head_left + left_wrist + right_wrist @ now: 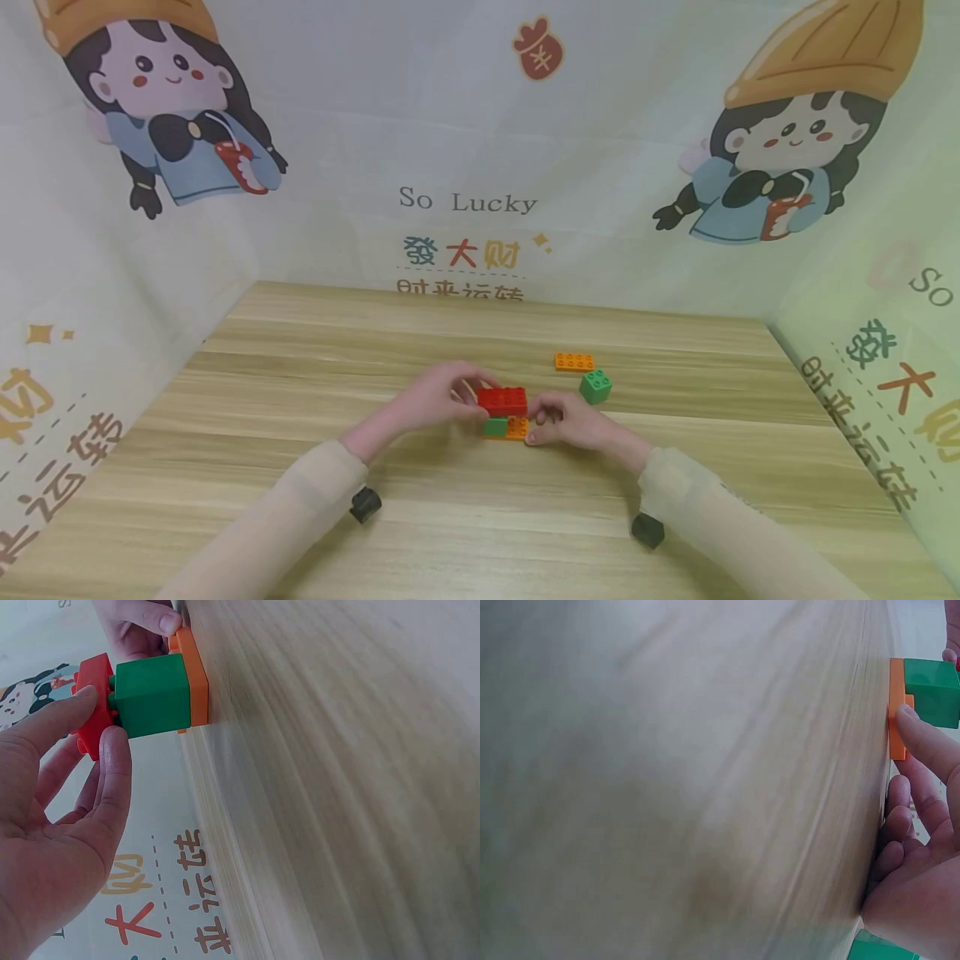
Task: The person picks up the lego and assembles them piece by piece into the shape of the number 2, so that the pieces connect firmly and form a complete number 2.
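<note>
My left hand (442,393) pinches a red toy brick (502,400) between thumb and fingers. Directly below it is a green block (154,694), whose studs show in a narrow gap under the slightly tilted red brick in the left wrist view. The green block stands on the left part of a flat orange studded brick (517,428), which lies on the table. At its right end, my right hand (567,421) grips this orange brick, the thumb on the studded side in the right wrist view.
Beyond the right hand, a second green block (596,387) sits on the wooden table (300,375). Another flat orange brick (574,362) lies just behind it. Printed cloth (465,125) hangs at the back and along both sides.
</note>
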